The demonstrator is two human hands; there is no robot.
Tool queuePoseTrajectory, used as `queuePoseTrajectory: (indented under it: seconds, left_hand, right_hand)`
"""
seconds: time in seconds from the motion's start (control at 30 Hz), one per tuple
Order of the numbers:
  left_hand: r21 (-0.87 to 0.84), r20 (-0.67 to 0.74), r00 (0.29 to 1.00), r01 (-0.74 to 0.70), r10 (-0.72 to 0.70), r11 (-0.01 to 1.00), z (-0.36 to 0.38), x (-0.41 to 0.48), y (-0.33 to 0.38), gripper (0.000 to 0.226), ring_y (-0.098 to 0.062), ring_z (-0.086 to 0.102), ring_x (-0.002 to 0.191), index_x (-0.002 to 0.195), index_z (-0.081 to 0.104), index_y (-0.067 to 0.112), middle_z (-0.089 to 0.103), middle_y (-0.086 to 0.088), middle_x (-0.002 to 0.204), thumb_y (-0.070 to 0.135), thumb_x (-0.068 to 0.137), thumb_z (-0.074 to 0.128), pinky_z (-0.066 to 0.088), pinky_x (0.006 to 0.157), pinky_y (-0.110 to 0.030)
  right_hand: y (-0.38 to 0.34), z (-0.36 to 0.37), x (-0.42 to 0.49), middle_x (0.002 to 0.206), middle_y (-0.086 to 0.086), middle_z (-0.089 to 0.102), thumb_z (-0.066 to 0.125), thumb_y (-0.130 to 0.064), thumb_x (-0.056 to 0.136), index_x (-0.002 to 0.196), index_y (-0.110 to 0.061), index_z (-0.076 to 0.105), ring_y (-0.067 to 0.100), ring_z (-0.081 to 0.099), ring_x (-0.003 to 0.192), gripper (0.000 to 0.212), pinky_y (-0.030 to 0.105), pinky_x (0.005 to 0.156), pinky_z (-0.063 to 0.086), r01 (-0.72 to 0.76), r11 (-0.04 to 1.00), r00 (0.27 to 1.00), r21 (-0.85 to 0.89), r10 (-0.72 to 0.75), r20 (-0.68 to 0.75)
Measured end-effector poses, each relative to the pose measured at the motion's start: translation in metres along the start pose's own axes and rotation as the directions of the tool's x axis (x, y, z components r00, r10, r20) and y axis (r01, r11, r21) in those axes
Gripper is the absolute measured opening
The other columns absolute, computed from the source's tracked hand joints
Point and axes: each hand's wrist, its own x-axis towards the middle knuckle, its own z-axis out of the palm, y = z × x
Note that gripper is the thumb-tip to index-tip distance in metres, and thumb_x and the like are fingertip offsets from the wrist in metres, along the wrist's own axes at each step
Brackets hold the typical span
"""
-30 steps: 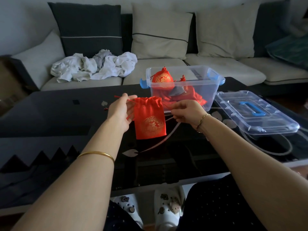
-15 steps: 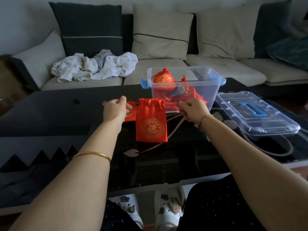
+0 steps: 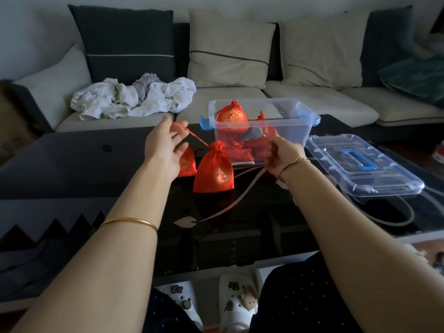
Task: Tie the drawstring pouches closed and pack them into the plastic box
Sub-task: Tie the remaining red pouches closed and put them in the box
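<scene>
The red pouch (image 3: 213, 169) stands midway on the desk (image 3: 72, 164), just before the plastic box (image 3: 298, 131) at the far edge, its neck cinched. The left hand (image 3: 163, 147) grips the taut drawstring (image 3: 195, 138) at its fingertips, likely to draw it tight. The right hand (image 3: 282, 156) has a clenched grip; what it holds I cannot tell. A second pouch (image 3: 186, 163) lies just beside. The lid (image 3: 360, 164) sits toward the right edge, leaving the box's top open.

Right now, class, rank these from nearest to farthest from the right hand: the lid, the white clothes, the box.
1. Box, just behind the right hand.
2. Lid, off to its right.
3. White clothes, far left on the sofa.
</scene>
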Motion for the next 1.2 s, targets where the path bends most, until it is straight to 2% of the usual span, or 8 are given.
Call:
queuePoseTrajectory:
  seconds: [0.07, 0.2, 0.4, 0.57, 0.67, 0.8, 1.03, 1.2]
  left_hand:
    - [0.048, 0.140, 0.989, -0.047, 0.039, 0.998, 0.006, -0.006, 0.003, 0.044, -0.011, 0.069, 0.091, 0.061, 0.048, 0.018, 0.074, 0.002, 0.089, 0.034, 0.100, 0.038, 0.043, 0.088, -0.028]
    - [0.229, 0.307, 0.950, -0.136, 0.061, 0.964, 0.018, -0.015, 0.001, 0.024, -0.012, 0.063, 0.060, 0.077, 0.061, 0.013, 0.064, -0.001, 0.069, 0.019, 0.097, 0.048, 0.048, 0.064, -0.024]
    - [0.481, 0.495, 0.869, -0.289, 0.016, 0.828, 0.016, -0.017, -0.003, 0.011, -0.013, 0.044, 0.052, 0.073, 0.068, 0.013, 0.050, -0.005, 0.059, 0.012, 0.084, 0.068, 0.040, 0.056, -0.026]
    - [0.450, 0.468, 0.884, -0.249, 0.012, 0.858, 0.017, -0.014, -0.002, 0.015, -0.008, 0.040, 0.044, 0.080, 0.066, 0.004, 0.048, -0.005, 0.062, 0.018, 0.085, 0.067, 0.037, 0.048, -0.019]
    - [0.412, 0.470, 0.883, -0.198, -0.021, 0.889, 0.017, -0.013, -0.004, 0.012, -0.002, 0.042, 0.042, 0.085, 0.067, 0.006, 0.053, 0.001, 0.061, 0.014, 0.090, 0.060, 0.039, 0.047, -0.015]
    - [0.389, 0.513, 0.857, -0.186, -0.044, 0.902, 0.016, -0.014, -0.003, 0.013, -0.001, 0.043, 0.044, 0.085, 0.069, 0.010, 0.057, 0.009, 0.057, 0.013, 0.091, 0.058, 0.039, 0.046, -0.011]
    - [0.322, 0.407, 0.913, -0.129, -0.014, 0.938, 0.016, -0.012, -0.005, 0.013, -0.002, 0.056, 0.053, 0.084, 0.068, 0.014, 0.066, 0.006, 0.063, 0.011, 0.092, 0.057, 0.042, 0.045, -0.012]
    - [0.348, 0.408, 0.913, -0.180, 0.024, 0.920, 0.013, -0.009, -0.006, 0.017, -0.003, 0.063, 0.059, 0.084, 0.067, 0.011, 0.069, 0.000, 0.073, -0.002, 0.088, 0.058, 0.046, 0.051, -0.013]
  right_hand:
    - [-0.003, 0.009, -0.008, 0.052, 0.001, 0.047, 0.051, -0.022, 0.094, 0.060, -0.013, 0.053, 0.011, 0.038, 0.042, 0.036, 0.021, 0.041, 0.033, 0.181, 0.978, 0.981, -0.107, -0.172, 0.085]
    - [-0.009, 0.036, -0.030, 0.053, 0.000, 0.052, 0.053, -0.021, 0.092, 0.058, -0.014, 0.060, 0.012, 0.043, 0.046, 0.036, 0.022, 0.045, 0.035, 0.469, 0.846, 0.874, -0.252, -0.405, 0.268]
    - [-0.009, 0.059, -0.049, 0.059, -0.008, 0.058, 0.053, -0.021, 0.093, 0.061, -0.017, 0.060, 0.001, 0.047, 0.050, 0.033, 0.019, 0.053, 0.037, 0.676, 0.648, 0.727, -0.350, -0.510, 0.460]
    - [-0.011, 0.059, -0.049, 0.066, 0.001, 0.057, 0.044, -0.024, 0.097, 0.070, -0.012, 0.059, 0.009, 0.052, 0.054, 0.033, 0.017, 0.044, 0.040, 0.503, 0.841, 0.822, -0.198, -0.395, 0.410]
    - [-0.002, 0.051, -0.038, 0.070, 0.001, 0.057, 0.037, -0.027, 0.099, 0.088, -0.007, 0.060, 0.016, 0.054, 0.063, 0.032, 0.023, 0.052, 0.043, 0.465, 0.756, 0.868, -0.461, -0.285, 0.407]
    - [0.006, 0.043, -0.041, 0.075, 0.004, 0.060, 0.040, -0.037, 0.098, 0.083, -0.014, 0.058, 0.016, 0.055, 0.067, 0.033, 0.029, 0.068, 0.048, 0.262, 0.813, 0.887, -0.520, 0.010, 0.462]
    - [-0.003, 0.039, -0.044, 0.066, 0.006, 0.051, 0.052, -0.019, 0.094, 0.071, -0.008, 0.055, 0.015, 0.049, 0.059, 0.025, 0.027, 0.058, 0.044, 0.211, 0.934, 0.889, -0.288, -0.061, 0.454]
    - [-0.006, 0.029, -0.047, 0.066, 0.001, 0.057, 0.054, -0.025, 0.092, 0.073, -0.012, 0.060, 0.011, 0.053, 0.059, 0.024, 0.022, 0.058, 0.043, 0.235, 0.747, 0.860, -0.622, 0.138, 0.491]
